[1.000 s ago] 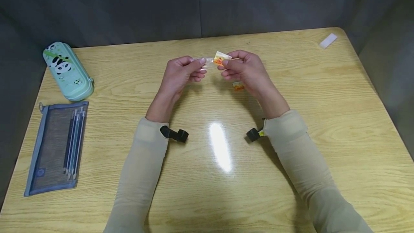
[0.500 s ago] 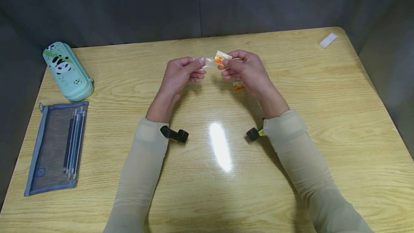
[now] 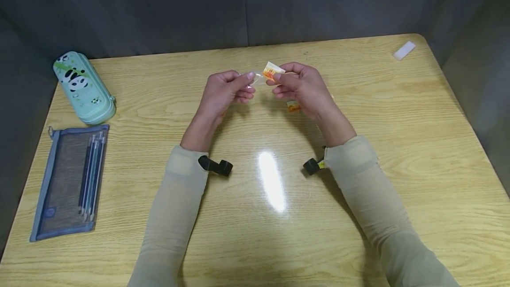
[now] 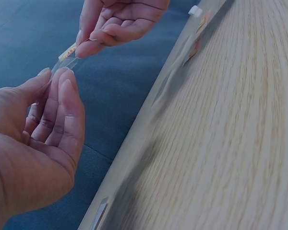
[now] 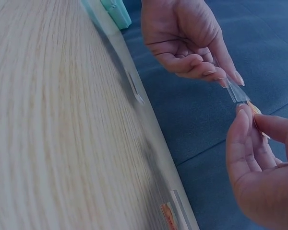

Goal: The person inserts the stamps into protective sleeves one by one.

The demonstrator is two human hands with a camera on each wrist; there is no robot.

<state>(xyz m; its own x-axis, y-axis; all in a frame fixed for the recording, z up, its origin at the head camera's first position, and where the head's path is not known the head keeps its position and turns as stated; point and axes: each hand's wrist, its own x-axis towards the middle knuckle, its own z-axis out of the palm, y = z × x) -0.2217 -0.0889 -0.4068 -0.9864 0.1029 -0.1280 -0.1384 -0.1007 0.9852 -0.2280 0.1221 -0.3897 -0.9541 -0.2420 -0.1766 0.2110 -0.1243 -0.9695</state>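
In the head view my left hand (image 3: pixel 221 96) pinches a clear plastic strip (image 3: pixel 258 79) between thumb and fingers. Opposite it, my right hand (image 3: pixel 308 87) pinches an orange-and-yellow printed piece (image 3: pixel 272 71) with a pale upper edge. Clear film (image 5: pixel 234 91) runs between the two hands in the right wrist view, meeting the printed piece (image 5: pixel 254 108) at the right fingertips. The left wrist view shows that printed piece (image 4: pixel 67 51) edge-on, held above the table. A second orange printed piece (image 3: pixel 293 106) lies on the table below my right hand, which partly covers it.
A mint panda pencil case (image 3: pixel 83 87) lies at the back left of the wooden table (image 3: pixel 239 242). Nearer, a blue mesh pouch (image 3: pixel 63 176) has several pencils (image 3: pixel 92 176) in it. One small white block (image 3: pixel 404 50) lies by the back right corner.
My left hand has shifted very slightly right, so a little less clear film shows between the hands. Both hands keep their pinch, and the things on the table have not moved.
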